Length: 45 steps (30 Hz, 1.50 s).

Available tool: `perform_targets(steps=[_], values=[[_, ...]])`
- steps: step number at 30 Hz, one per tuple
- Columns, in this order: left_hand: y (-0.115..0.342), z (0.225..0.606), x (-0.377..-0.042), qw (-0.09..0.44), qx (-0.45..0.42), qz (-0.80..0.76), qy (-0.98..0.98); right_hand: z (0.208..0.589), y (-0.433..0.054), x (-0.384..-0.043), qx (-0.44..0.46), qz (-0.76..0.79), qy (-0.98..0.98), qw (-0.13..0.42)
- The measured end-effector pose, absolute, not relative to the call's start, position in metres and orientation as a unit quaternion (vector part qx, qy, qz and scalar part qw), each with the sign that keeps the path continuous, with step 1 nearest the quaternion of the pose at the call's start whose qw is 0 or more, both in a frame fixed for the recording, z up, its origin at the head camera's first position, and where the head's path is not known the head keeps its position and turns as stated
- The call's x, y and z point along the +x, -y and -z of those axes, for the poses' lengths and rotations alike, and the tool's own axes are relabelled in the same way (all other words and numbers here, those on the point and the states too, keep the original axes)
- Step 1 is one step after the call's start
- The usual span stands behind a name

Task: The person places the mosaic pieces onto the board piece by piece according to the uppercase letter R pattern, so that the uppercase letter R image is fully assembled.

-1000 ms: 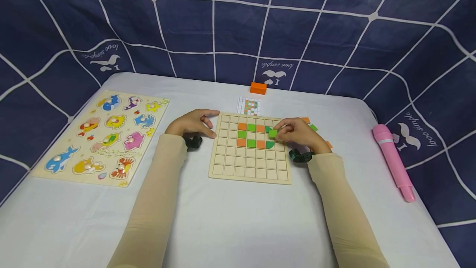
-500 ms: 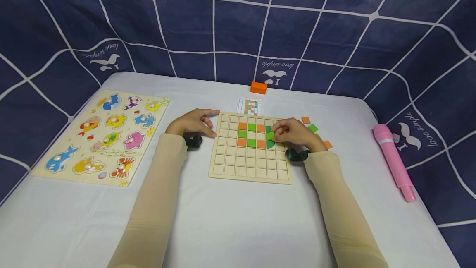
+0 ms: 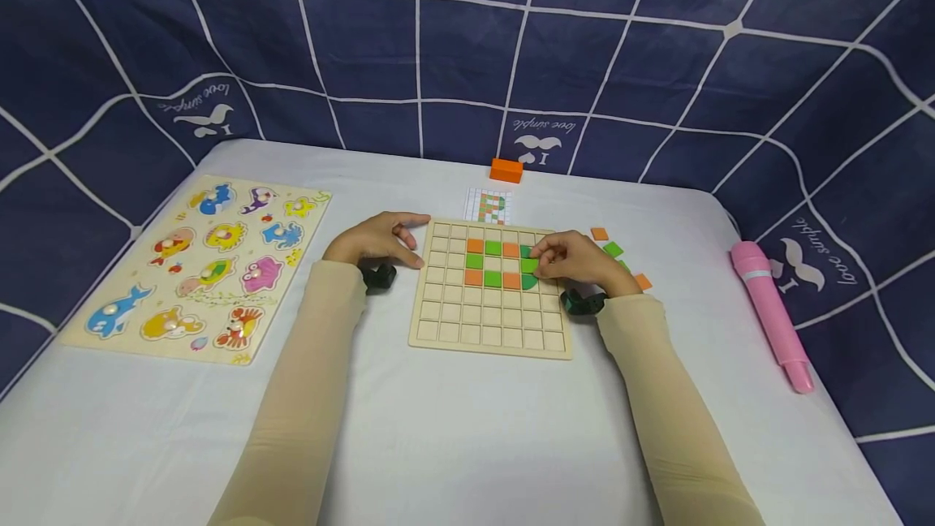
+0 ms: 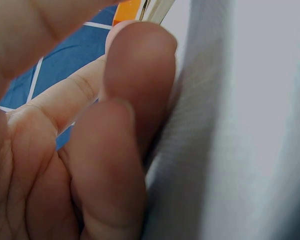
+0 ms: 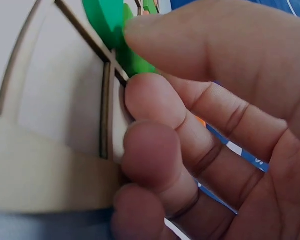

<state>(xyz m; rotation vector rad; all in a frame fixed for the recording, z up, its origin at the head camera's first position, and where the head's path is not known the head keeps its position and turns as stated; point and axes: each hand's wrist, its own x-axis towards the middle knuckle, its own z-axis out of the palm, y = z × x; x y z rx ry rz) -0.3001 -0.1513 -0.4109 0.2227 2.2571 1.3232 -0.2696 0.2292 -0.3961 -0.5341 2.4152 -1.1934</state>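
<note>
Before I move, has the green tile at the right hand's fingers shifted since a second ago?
Yes. In the head view, judged against the grid board, the green tile has moved left, now between the two dark green pieces.

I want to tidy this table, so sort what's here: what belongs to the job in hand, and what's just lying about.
Seems to belong to the job:
grid board
tiles set in it
green tile at the right hand
loose tiles to its right
pattern card

Apparently just lying about:
animal puzzle
pink microphone
orange block
</note>
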Motion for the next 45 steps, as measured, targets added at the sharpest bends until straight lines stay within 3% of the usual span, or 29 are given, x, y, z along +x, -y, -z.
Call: perform_targets(steps=[11,32,45], values=[[0.151,0.411,-0.301,0.261,0.084,-0.49,-0.828,0.397,-0.239,-0.265,-0.173,0.43,-0.87,0.169],[0.151,0.412,-0.3,0.261,0.083,-0.484,-0.831,0.391,-0.302,-0.249,-0.099,0.495,-0.858,0.094],[0.151,0.412,-0.301,0.263,0.078,-0.484,-0.831,0.393,-0.332,-0.245,-0.061,0.485,-0.869,0.076]])
